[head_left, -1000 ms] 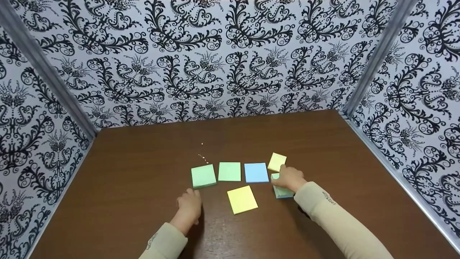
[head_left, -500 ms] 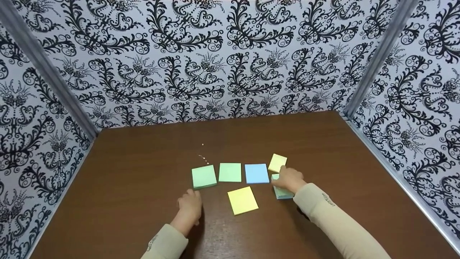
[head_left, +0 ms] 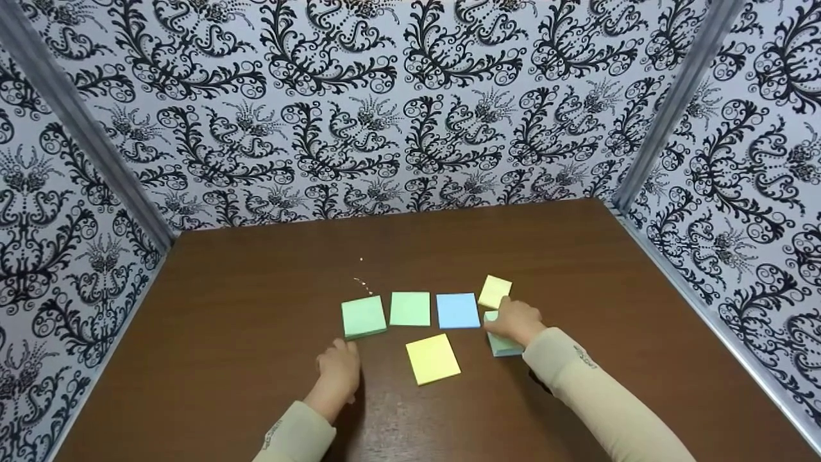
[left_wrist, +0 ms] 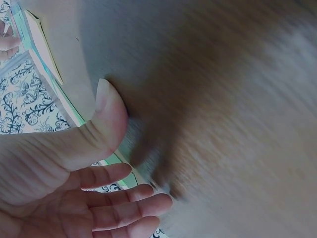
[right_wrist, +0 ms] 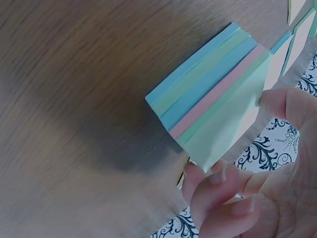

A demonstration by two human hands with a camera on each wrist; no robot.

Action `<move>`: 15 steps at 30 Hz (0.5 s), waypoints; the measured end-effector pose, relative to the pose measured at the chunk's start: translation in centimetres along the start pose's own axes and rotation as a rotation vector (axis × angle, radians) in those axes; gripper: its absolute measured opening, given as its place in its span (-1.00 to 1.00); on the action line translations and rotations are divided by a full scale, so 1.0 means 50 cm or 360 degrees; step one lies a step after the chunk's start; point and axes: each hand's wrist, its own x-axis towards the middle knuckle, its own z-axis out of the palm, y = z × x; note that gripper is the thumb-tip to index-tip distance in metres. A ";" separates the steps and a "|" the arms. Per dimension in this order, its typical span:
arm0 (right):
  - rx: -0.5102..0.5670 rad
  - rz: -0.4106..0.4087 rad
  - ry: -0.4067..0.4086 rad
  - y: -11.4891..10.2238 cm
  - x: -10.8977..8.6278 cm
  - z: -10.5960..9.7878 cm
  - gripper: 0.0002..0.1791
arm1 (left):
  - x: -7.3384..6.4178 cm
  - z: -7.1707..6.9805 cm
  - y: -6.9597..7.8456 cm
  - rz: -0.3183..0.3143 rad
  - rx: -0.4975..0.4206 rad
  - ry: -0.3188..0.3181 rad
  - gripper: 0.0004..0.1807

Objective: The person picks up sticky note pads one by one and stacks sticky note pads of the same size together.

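Note:
At the right of the row, my right hand [head_left: 518, 319] pinches a stack of sticky note pads [right_wrist: 218, 94] between thumb and fingers at its sides. Blue, green and pink layers show along the stack's edge, with pale green on top. In the head view the hand covers much of this stack. My left hand [head_left: 340, 369] rests low over the table, relaxed and holding nothing; the left wrist view shows its thumb apart from the loosely bent fingers. Just beyond it lies a thick green sticky note pad [head_left: 363, 316].
Along the row lie a green pad [head_left: 410, 309] and a blue pad [head_left: 458, 311]. A small yellow pad [head_left: 495, 292] sits behind the right hand. Nearer, between the hands, is a yellow pad [head_left: 433, 359]. Patterned walls [head_left: 410, 109] enclose the brown table [head_left: 256, 276].

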 end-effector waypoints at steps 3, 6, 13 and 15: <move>0.0020 0.0041 0.0002 -0.001 -0.002 -0.006 -0.14 | 0.000 0.000 -0.001 0.0000 0.0004 0.0002 -0.14; 0.0032 0.0074 0.0019 -0.004 -0.005 -0.011 -0.18 | 0.000 -0.001 -0.001 0.0004 0.0007 0.0006 -0.13; 0.0045 0.0049 0.0026 -0.004 -0.014 -0.006 -0.17 | 0.000 -0.002 0.002 -0.0009 0.0023 -0.0003 -0.12; 0.0052 0.0041 0.0033 -0.004 -0.018 -0.005 -0.18 | -0.001 -0.003 0.003 -0.0014 0.0031 -0.0002 -0.13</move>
